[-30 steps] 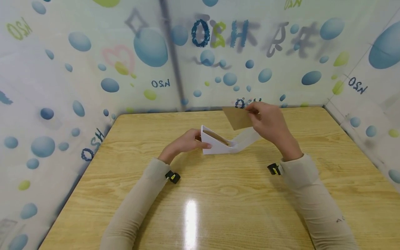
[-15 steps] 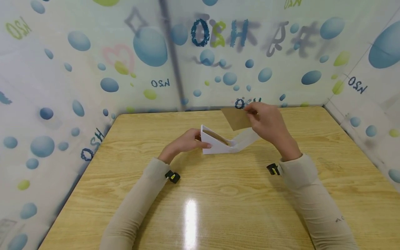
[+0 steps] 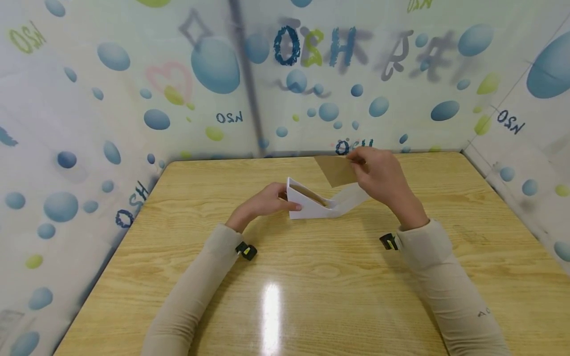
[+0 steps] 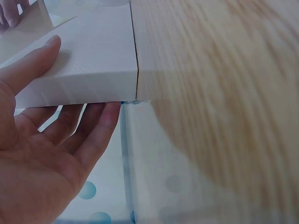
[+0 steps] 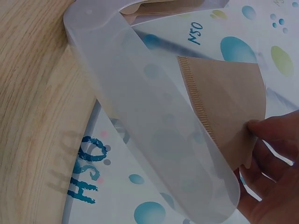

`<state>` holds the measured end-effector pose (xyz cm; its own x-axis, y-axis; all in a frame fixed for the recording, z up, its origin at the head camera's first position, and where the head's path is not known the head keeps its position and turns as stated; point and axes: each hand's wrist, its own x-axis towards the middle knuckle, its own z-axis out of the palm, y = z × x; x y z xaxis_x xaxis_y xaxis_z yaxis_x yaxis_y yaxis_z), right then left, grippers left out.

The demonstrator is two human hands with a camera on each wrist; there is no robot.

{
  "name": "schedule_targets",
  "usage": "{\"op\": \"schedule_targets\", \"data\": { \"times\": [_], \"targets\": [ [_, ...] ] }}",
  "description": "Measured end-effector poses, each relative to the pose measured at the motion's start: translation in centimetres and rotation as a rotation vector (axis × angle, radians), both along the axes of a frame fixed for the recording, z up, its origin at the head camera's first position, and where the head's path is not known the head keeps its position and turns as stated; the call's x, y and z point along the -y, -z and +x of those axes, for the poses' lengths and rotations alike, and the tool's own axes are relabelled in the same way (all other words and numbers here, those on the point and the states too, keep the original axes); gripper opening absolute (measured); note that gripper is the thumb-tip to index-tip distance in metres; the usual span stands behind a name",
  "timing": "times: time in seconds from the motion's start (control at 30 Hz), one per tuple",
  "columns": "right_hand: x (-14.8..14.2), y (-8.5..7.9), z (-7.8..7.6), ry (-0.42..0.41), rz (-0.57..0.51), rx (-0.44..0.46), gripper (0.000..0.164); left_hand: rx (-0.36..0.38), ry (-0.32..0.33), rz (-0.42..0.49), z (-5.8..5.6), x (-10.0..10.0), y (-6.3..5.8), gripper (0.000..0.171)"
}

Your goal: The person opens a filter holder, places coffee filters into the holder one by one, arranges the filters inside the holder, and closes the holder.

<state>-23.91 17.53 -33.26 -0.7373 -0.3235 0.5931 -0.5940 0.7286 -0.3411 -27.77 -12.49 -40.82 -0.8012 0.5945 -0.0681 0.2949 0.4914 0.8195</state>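
Observation:
My left hand (image 3: 267,200) grips the tall end of a white wedge-shaped filter box (image 3: 307,210), thumb on the near side and fingers behind its end wall. Brown paper filters (image 3: 311,194) show inside the box's open top. From the low end a translucent flap lid (image 5: 154,107) swings out to the right. Above this lid, my right hand (image 3: 380,175) pinches a brown paper coffee filter (image 5: 224,102) by one edge, thumb against fingertips. In the right wrist view a crimped seam runs along the filter's side, and the lid overlaps part of it.
Both hands work over the far half of a light wood table (image 3: 285,267). Behind and on both sides stand white walls (image 3: 329,89) printed with blue and green dots. Small black devices (image 3: 246,251) sit on the cuffs of the beige sleeves (image 3: 187,291).
The right hand has drifted very slightly left and down with the coffee filter. The left hand and the filter box have stayed in place.

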Motion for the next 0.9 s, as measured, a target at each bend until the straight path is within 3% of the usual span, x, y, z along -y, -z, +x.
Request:
{"op": "schedule_targets", "data": {
  "times": [0.9],
  "targets": [
    [0.22, 0.67, -0.31, 0.003, 0.043, 0.044, 0.014, 0.016, -0.013, -0.005, -0.05, -0.14, 0.04, 0.037]
  ]
}}
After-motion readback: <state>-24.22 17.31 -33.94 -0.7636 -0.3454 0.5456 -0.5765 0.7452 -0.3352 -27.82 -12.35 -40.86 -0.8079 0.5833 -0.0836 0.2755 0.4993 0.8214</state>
